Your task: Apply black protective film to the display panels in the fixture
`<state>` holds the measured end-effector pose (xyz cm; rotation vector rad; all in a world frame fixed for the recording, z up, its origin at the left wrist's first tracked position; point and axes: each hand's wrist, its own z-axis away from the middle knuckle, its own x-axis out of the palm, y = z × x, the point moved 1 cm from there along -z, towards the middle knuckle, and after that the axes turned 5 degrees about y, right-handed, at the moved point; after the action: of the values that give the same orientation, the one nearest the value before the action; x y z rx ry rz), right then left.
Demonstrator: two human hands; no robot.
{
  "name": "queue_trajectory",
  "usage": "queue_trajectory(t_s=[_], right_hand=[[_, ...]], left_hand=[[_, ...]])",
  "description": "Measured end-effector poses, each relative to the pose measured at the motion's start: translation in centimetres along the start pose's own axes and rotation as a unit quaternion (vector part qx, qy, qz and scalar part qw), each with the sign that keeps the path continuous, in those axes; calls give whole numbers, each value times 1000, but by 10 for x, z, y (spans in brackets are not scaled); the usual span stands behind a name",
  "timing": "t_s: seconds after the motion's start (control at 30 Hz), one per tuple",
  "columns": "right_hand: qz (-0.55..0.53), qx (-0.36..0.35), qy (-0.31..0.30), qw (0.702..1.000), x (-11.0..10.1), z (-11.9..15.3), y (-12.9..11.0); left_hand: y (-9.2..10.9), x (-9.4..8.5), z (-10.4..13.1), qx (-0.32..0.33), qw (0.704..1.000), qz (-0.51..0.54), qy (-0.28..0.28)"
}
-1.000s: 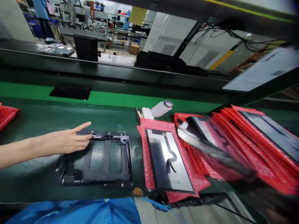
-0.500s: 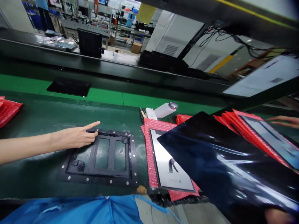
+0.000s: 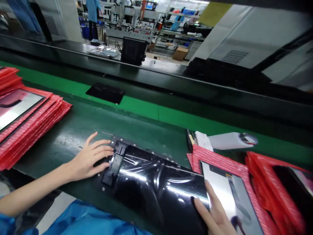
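A glossy black panel (image 3: 146, 186) lies over the black frame (image 3: 103, 188) with small round studs, leaving the frame's left end uncovered. Its right end is gripped at the edge by my right hand (image 3: 215, 209), thumb and fingers on either side. My left hand (image 3: 91, 158) has its fingers spread, their tips at the left end of the frame, and holds nothing. Right of the panel, a silver-backed screen (image 3: 220, 182) rests on red bubble wrap (image 3: 220, 156), partly behind my right hand.
Red bubble-wrap sleeves with a screen on top are stacked at the left (image 3: 36, 130). More red sleeves (image 3: 266, 182) lie at the right. A white bottle (image 3: 230, 141) lies behind the screen. A dark flat panel (image 3: 106, 93) sits on the green strip.
The black panel has moved left from beside the red sleeves onto the frame, carried by my right hand. My left hand's fingers have spread at the frame's left end. The view has shifted left.
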<state>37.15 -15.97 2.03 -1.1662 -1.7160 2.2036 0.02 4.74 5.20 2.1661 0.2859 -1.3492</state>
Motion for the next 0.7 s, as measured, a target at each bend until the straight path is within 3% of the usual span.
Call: queue_trajectory(t_s=[0.1,0.2,0.7], right_hand=[[-50,63,22,997,37,-4,-38],[-64,109,19,992,52,-8,-52],[-66,93,11,993,64,-19,-47]], left_hand=[[5,17,10,26,1000,-12,-5],[3,26,10,41,999,-17,-14],[-8,35,13,29,1000,2,-7]])
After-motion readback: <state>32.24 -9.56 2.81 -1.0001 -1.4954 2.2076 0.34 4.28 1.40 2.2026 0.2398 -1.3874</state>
